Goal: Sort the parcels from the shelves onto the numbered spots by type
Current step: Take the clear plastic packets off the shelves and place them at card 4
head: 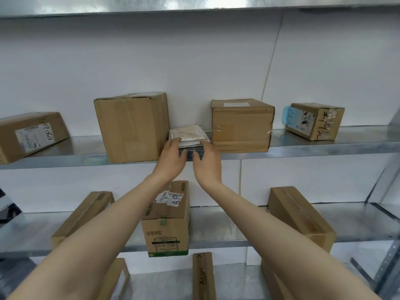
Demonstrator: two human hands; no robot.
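A flat white soft parcel (pixel 188 134) lies on the upper metal shelf (pixel 303 146), wedged between a tall cardboard box (pixel 132 126) and a squarer cardboard box (pixel 241 124). Both my arms reach up to it. My left hand (pixel 172 156) has its fingertips on the parcel's near left corner. My right hand (pixel 206 159) touches the near right edge with fingers fairly straight. Neither hand has the parcel lifted; it still lies flat on the shelf.
On the same shelf a labelled box (pixel 30 135) sits far left and a small marked box (pixel 316 121) far right. The shelf below (pixel 357 224) holds three more boxes, one (pixel 166 217) right under my arms. Further boxes stand lower down.
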